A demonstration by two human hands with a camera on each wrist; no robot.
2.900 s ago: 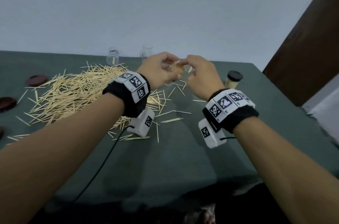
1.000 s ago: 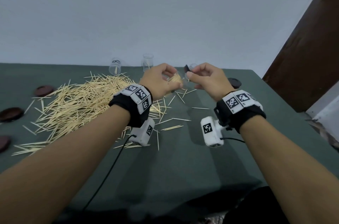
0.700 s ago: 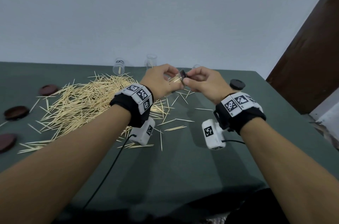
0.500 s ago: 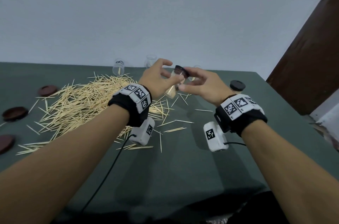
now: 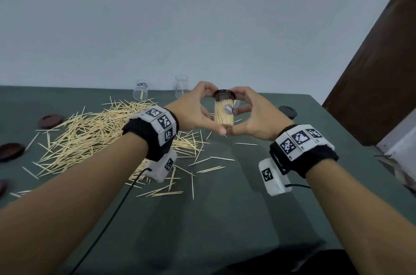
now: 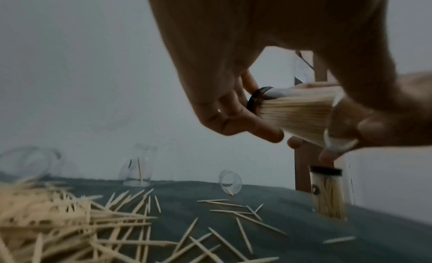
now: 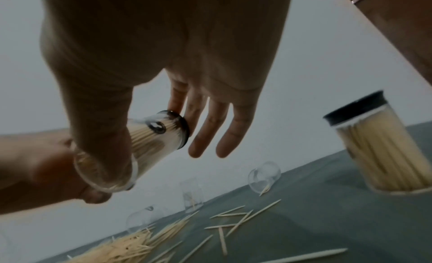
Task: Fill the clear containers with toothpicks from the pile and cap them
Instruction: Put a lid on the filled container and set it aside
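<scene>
Head view showed both hands, left hand (image 5: 191, 108) and right hand (image 5: 254, 115), gripping the upright filled container (image 5: 223, 115), dark cap (image 5: 224, 94) on top, above the desk (image 5: 225, 218).

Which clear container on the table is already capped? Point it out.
The full clear cylinder with the black cap, standing at the right; the other clear containers there are uncapped.

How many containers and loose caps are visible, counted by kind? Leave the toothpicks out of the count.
Capped containers full of toothpicks: 2 (one held, one standing)
Uncapped clear containers: 3
Loose dark caps: 3
Total: 8
</scene>
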